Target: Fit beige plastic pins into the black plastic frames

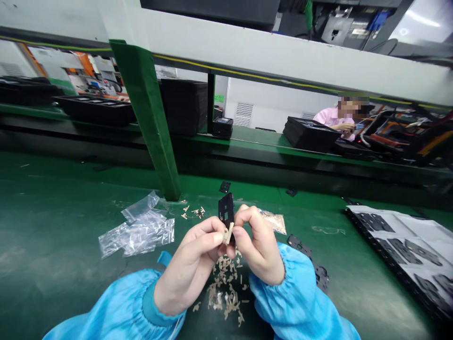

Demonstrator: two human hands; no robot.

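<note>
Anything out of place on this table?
Tan bits lie scattered loose on the table, between both sleeves: looks spilled, maybe deliberate. Black plates by the right sleeve lie outside the tray holding similar ones.

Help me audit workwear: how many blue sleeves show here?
2: the left sleeve, gathered behind the left hand, and the right sleeve, gathered behind the right hand. Both run off the bottom edge. No other shows; the pink sleeve in the background is a co-worker's.

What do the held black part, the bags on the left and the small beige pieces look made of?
Black part: probably matte plastic, dark with low sheen; coated metal is possible. Bags: clear, glossy plastic film, see-through with crinkled highlights. Beige pieces: perhaps card or plastic, dull and thin; too small to tell.
</note>
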